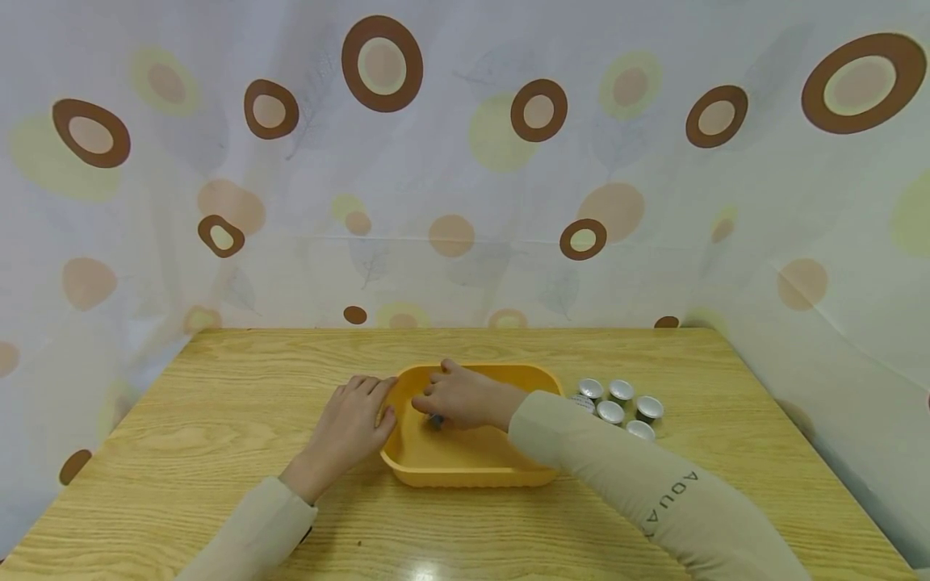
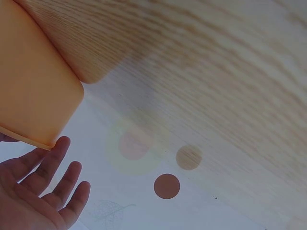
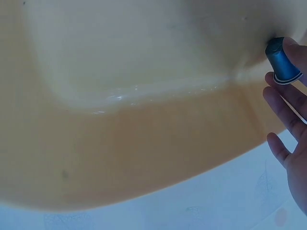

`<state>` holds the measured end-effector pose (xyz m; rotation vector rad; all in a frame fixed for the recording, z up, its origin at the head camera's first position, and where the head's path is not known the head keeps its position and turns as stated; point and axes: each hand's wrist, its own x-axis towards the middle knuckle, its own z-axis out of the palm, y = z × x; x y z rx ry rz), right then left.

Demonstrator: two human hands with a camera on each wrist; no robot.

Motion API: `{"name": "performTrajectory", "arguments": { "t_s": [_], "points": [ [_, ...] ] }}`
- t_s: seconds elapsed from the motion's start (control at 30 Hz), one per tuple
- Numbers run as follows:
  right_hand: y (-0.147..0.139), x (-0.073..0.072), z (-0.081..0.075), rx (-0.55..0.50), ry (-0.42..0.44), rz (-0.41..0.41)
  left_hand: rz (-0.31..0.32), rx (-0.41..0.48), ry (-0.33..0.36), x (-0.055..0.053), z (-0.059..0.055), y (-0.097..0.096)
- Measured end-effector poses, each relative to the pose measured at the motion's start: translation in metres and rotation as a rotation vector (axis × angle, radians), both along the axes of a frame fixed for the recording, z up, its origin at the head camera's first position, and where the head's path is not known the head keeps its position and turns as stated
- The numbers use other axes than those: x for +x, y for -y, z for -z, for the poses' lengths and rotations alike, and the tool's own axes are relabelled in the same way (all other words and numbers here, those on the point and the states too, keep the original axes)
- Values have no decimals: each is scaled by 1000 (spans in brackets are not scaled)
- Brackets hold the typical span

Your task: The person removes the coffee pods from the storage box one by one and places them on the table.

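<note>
My right hand (image 1: 459,397) reaches into a yellow plastic basin (image 1: 472,476). Between thumb and fingers it pinches a blue coffee capsule (image 3: 284,61), narrow end toward the basin floor, as the right wrist view shows. From the head, only a dark bit of that capsule (image 1: 435,420) appears below the fingers. At the basin's far left corner, my left hand (image 1: 356,415) rests on the rim. Its fingers (image 2: 60,187) are spread in the left wrist view, one fingertip touching the rim's corner and two others hanging free outside the wall.
Several coffee capsules (image 1: 609,412) with pale lids stand in a cluster right of the basin, partly behind the right sleeve (image 1: 603,452). Everything stands on a wooden table (image 1: 254,403). A patterned curtain (image 1: 450,186) runs along its back and sides.
</note>
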<state>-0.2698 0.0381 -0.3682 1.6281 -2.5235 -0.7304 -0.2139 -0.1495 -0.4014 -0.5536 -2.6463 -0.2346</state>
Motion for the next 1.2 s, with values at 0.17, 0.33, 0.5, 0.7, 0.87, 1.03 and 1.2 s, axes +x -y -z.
{"name": "performTrajectory", "arguments": {
  "t_s": [0.17,0.33,0.5,0.7,0.87,1.03,1.2],
  "points": [
    [-1,2,-2,-4,32,14,5,1,-9,1,0,0],
    [-1,2,-1,-3,59,12,6,1,-8,0,0,0],
    [-2,0,1,2,54,4,8,4,-12,0,0,0],
    [-5,0,-3,-3,31,2,12,4,-17,0,0,0],
    [-12,-3,-4,-41,6,-20,11,9,-19,0,0,0],
    [-18,-5,-7,-66,-33,-27,3,3,-14,0,0,0],
    [-25,-6,-12,-106,-63,-38,1,0,-2,0,0,0]
  ]
}}
